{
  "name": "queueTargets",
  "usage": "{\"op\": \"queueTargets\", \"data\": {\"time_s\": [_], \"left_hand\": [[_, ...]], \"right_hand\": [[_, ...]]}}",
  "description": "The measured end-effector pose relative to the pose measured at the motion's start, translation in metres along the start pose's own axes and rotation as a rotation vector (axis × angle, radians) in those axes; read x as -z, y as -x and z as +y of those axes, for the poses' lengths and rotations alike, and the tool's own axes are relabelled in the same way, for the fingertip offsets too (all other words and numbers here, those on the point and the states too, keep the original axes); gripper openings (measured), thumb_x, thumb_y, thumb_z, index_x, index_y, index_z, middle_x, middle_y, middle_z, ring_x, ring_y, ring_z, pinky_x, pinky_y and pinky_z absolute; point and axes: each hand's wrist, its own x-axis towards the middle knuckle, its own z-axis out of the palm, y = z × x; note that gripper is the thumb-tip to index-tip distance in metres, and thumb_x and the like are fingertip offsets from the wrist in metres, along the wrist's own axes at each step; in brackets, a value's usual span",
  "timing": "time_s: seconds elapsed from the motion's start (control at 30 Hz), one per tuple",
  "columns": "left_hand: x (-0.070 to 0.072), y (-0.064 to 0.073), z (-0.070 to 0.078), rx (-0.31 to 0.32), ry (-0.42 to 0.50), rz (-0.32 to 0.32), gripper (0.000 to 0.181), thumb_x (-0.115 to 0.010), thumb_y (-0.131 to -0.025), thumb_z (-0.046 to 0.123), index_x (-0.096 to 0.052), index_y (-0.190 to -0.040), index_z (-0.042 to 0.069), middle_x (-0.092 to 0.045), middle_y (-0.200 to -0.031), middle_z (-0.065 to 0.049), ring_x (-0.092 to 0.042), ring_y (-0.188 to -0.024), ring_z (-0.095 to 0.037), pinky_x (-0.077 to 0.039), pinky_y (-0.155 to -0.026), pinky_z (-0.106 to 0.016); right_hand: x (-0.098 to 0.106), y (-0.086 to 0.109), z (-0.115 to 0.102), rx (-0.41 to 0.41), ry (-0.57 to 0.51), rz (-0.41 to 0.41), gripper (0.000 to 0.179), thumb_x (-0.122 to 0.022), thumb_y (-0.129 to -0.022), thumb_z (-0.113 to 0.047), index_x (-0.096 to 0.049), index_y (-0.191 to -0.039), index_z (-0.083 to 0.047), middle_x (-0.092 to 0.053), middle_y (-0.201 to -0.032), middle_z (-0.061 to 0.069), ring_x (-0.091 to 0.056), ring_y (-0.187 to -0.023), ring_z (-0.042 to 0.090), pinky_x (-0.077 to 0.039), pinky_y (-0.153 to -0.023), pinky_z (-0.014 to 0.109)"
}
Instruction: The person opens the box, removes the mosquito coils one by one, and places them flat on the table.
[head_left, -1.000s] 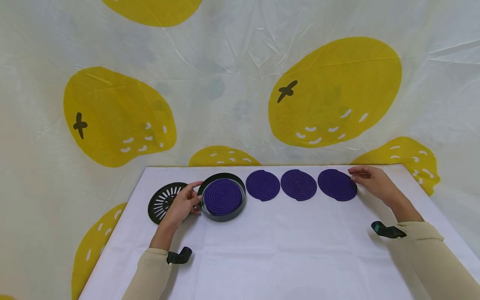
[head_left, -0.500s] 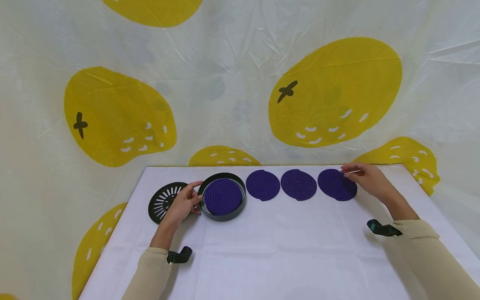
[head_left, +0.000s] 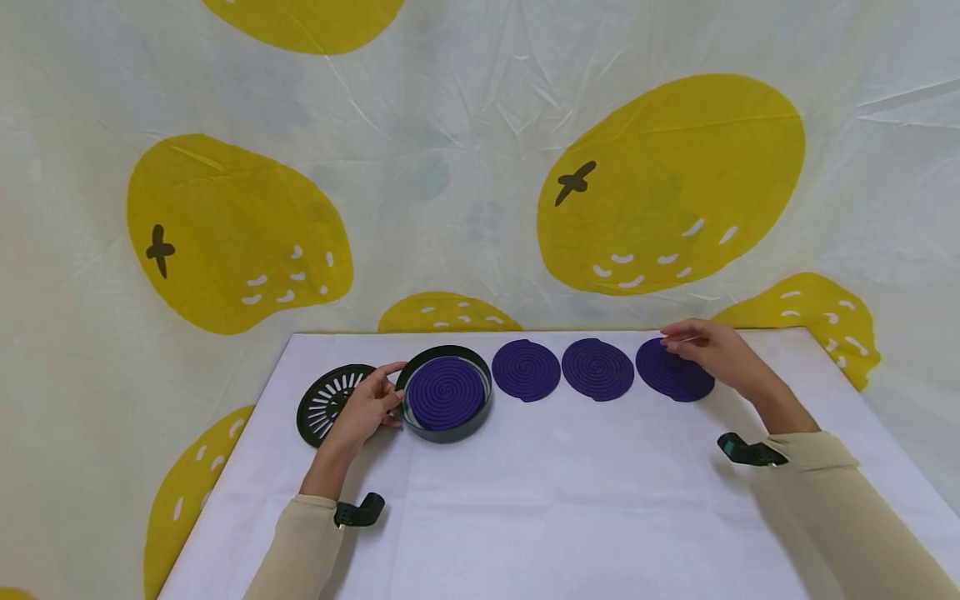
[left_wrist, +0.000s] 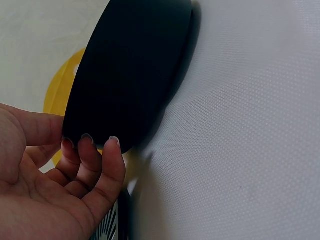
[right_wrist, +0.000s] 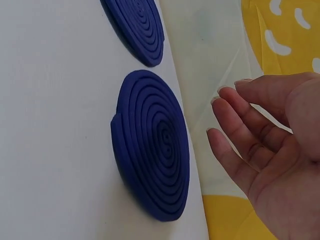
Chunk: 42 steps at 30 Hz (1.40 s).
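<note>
A: What's the biggest thing there?
B: The pale backdrop [head_left: 465, 108], printed with large yellow fruit [head_left: 671, 183]. In front of it stands the white-covered bench [head_left: 570, 525].
A: And over the bench?
B: Two beige sleeves, the left one [head_left: 296, 546] and the right one [head_left: 855, 517], reaching in from the near side.
A: Next size down?
B: The dark round case [head_left: 450, 435], left of centre near the back edge. Just beside it, on the left, lies the black slotted disc [head_left: 330, 409], partly hidden by the left hand [head_left: 366, 413].
A: Where are the purple coils?
B: One coil [head_left: 446, 393] sits inside the case. Three more lie flat in a row to its right: the nearest coil [head_left: 527, 369], the middle coil [head_left: 597, 369] and the far-right coil [head_left: 670, 372].
A: What about the right hand [head_left: 716, 350]?
B: It hovers just beside the far-right coil, with a gap between them in the right wrist view.
A: And the fingers?
B: The left fingers [left_wrist: 115, 165] and thumb grip the case by its edge; the right fingers [right_wrist: 227, 152] are loosely bent, grasping nothing.
</note>
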Motion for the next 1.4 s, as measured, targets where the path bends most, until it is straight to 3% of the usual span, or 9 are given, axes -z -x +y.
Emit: {"op": "queueTargets", "data": {"time_s": [0.2, 0.43, 0.57, 0.77, 1.03, 1.4], "left_hand": [[0.0, 0.0, -0.001, -0.002, -0.003, -0.003, 0.055, -0.057, -0.099, -0.004, -0.043, -0.152, 0.005, -0.043, -0.09, -0.005, -0.051, -0.081, -0.022, -0.061, -0.068, -0.043], [0.002, -0.01, -0.013, 0.004, -0.008, 0.002, 0.056, -0.057, -0.099, -0.004, -0.043, -0.153, 0.006, -0.043, -0.09, -0.005, -0.051, -0.082, -0.023, -0.061, -0.07, -0.047], [0.003, -0.015, -0.023, -0.003, -0.011, 0.016, 0.056, -0.058, -0.1, -0.001, -0.043, -0.153, 0.01, -0.043, -0.091, -0.003, -0.051, -0.082, -0.021, -0.061, -0.068, -0.042], [0.003, -0.015, -0.025, -0.019, -0.021, 0.023, 0.054, -0.059, -0.1, 0.0, -0.046, -0.151, 0.013, -0.043, -0.091, -0.004, -0.051, -0.082, -0.02, -0.061, -0.065, -0.037], [0.001, -0.015, -0.024, -0.021, -0.02, 0.033, 0.054, -0.059, -0.099, 0.0, -0.048, -0.15, 0.015, -0.044, -0.091, -0.004, -0.052, -0.08, -0.019, -0.06, -0.064, -0.036], [0.003, -0.015, -0.026, -0.034, -0.024, 0.022, 0.054, -0.058, -0.1, 0.001, -0.047, -0.151, 0.014, -0.043, -0.091, -0.004, -0.052, -0.08, -0.02, -0.06, -0.064, -0.035]], "right_hand": [[-0.01, -0.008, -0.005, 0.005, 0.011, -0.022, 0.028, -0.062, -0.1, -0.005, -0.062, -0.126, 0.007, -0.068, -0.116, 0.028, -0.068, -0.097, 0.013, -0.049, -0.081, 0.006], [-0.022, -0.016, -0.013, 0.066, -0.023, -0.033, 0.028, -0.063, -0.098, -0.002, -0.063, -0.124, 0.009, -0.069, -0.114, 0.029, -0.07, -0.099, 0.019, -0.051, -0.082, 0.008], [-0.029, -0.02, -0.019, 0.066, -0.035, -0.054, 0.028, -0.062, -0.099, -0.002, -0.063, -0.125, 0.008, -0.069, -0.114, 0.027, -0.07, -0.101, 0.026, -0.052, -0.083, 0.009], [-0.037, -0.027, -0.032, 0.058, -0.016, -0.092, 0.027, -0.06, -0.1, -0.003, -0.063, -0.126, 0.006, -0.069, -0.114, 0.025, -0.067, -0.105, 0.036, -0.051, -0.084, 0.009], [-0.05, -0.036, -0.044, 0.113, -0.011, -0.109, 0.027, -0.063, -0.099, -0.006, -0.065, -0.124, 0.005, -0.071, -0.112, 0.022, -0.067, -0.102, 0.033, -0.055, -0.081, 0.018], [-0.073, -0.047, -0.058, 0.126, -0.085, -0.153, 0.026, -0.066, -0.097, -0.004, -0.067, -0.123, 0.003, -0.069, -0.115, 0.025, -0.067, -0.1, 0.034, -0.055, -0.081, 0.018]]}}
